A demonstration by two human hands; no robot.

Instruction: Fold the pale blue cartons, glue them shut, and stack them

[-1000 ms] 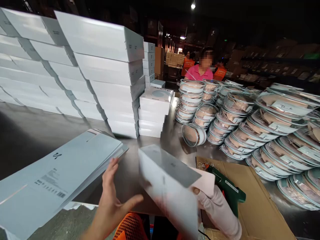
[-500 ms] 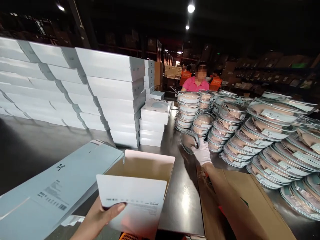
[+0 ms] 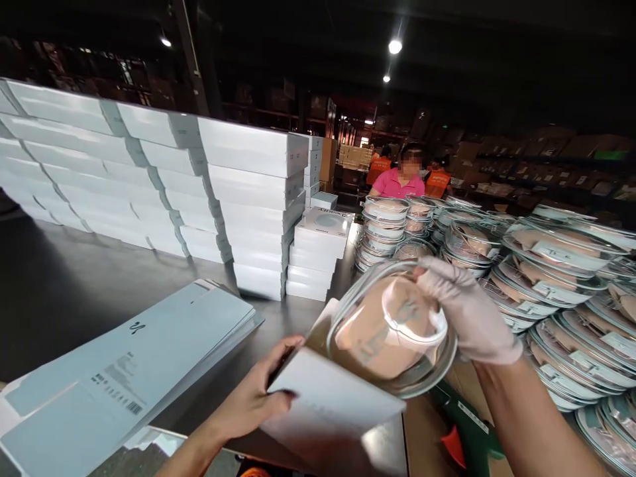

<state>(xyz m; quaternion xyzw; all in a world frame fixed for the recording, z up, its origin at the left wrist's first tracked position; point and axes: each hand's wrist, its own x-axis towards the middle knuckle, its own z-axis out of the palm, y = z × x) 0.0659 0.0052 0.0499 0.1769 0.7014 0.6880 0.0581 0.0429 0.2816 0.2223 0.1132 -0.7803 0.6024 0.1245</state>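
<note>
My bare left hand (image 3: 258, 391) grips a white carton (image 3: 338, 391) by its left side, thumb on the front flap. The carton tilts, its open mouth facing up and right. My right hand (image 3: 467, 308), in a white glove, is closed on the upper right rim of a clear oval glass dish (image 3: 392, 324). Brown cardboard with lettering and a white band show through the glass. The dish is slanted at the carton's mouth and overlaps the opening; how far inside its lower edge sits, I cannot tell.
Flat folded cartons (image 3: 144, 358) lie on the metal table (image 3: 199, 271) at left. Stacked white boxes (image 3: 253, 179) stand behind them. Several stacks of glass dishes (image 3: 551, 285) fill the right side. A green and red tool (image 3: 467, 424) rests on cardboard. A person in pink (image 3: 397, 182) is beyond.
My right hand has brought the glass dish from beside the stacks toward me, up to the carton's mouth. My left hand has shifted right and tilted the carton.
</note>
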